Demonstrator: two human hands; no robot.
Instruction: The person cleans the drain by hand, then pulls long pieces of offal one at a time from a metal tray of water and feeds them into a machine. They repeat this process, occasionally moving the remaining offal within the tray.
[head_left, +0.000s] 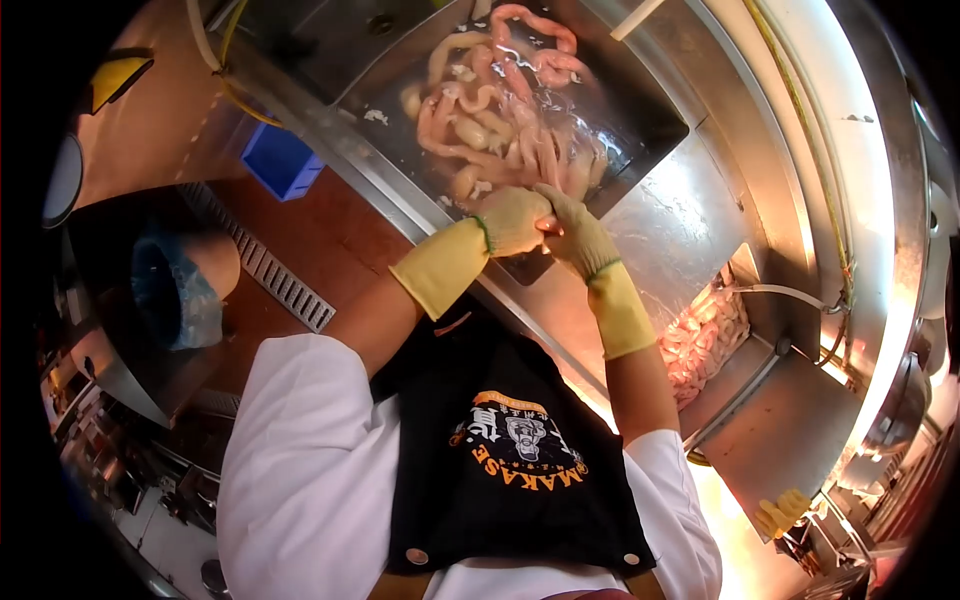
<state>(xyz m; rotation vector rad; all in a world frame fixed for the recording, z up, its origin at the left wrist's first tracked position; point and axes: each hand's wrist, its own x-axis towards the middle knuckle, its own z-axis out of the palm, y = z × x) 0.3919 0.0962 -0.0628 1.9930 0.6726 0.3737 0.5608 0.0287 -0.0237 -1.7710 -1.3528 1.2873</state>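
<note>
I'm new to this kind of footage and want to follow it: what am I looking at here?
There is no machine at work here. A person wears a camera on their head, and this single picture looks down past their black apron. Their left hand and right hand, in pale gloves with yellow cuffs, meet at the near end of a metal sink. In the sink lie long, pale pink tubes, apparently intestines, in water. Something small and pink shows between the hands, but I can't tell whether it is a held piece or a fingertip. To the right, a similar pink heap lies beside a thin hose. A blue container stands to the left.
</note>
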